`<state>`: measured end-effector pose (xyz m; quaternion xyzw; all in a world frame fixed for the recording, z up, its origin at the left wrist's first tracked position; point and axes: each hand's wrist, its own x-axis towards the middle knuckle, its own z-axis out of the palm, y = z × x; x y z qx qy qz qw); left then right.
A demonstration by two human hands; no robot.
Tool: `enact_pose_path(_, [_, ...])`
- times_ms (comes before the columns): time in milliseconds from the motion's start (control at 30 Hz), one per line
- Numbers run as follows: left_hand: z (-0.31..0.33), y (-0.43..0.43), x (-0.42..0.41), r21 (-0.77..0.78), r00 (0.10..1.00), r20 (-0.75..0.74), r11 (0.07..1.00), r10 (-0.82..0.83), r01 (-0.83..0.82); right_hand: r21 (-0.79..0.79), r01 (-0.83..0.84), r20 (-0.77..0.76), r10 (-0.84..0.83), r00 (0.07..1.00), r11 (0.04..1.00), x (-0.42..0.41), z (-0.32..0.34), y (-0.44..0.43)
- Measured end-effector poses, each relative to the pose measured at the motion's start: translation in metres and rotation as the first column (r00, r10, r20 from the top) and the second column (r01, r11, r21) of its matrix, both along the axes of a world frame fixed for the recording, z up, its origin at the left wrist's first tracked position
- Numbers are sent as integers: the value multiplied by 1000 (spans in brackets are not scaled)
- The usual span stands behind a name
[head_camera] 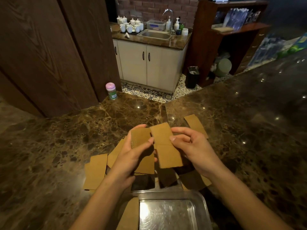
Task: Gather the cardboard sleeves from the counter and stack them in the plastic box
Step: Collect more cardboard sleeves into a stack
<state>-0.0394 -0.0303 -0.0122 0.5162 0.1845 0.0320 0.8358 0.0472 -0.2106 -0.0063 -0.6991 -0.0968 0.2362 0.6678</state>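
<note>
A pink-lidded cup (111,91) stands far left on the marble counter (58,138). Loose sleeves (96,170) lie flat nearer the middle. The left hand (131,156) grips one sleeve (141,138) above them; the right hand (194,146) pinches a second sleeve (164,145) just beside it. The clear box (204,206) sits below the hands, one sleeve (131,214) at its left edge. Another sleeve (196,125) lies farther right.

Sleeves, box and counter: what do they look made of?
Sleeves: tan matte cardboard, flat, with raw edges. Plastic box: clear glossy plastic, by its see-through rim and glare. Counter: polished brown stone, probably marble, veined and mirroring ceiling lights.
</note>
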Motion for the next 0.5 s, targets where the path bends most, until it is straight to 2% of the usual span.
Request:
enact_pose_path(100, [1, -10, 4, -9, 1000, 10, 1000, -25, 25, -88, 65, 182, -48, 982, 994, -13, -1, 20])
enact_pose_path(200, [0, -11, 5, -3, 1000, 5, 1000, -28, 28, -258, 94, 447, 33, 894, 962, -18, 1, 31])
enact_pose_path(300, [-1, 0, 3, 27, 1000, 31, 1000, 2, -3, -362, 151, 541, 75, 838, 920, -9, -2, 31])
enact_pose_path(367, [-3, 11, 2, 60, 998, 36, 996, 58, -60, -534, 146, 496, 170, 852, 833, 2, -15, 30])
enact_pose_path(433, [-5, 23, 1, 79, 992, -4, 989, 124, -124, -748, 44, 333, 318, 888, 662, 9, -32, 30])
enact_pose_path(500, [-9, 31, 1, 69, 986, -49, 985, 162, -158, -867, -88, 140, 410, 901, 491, 9, -47, 34])
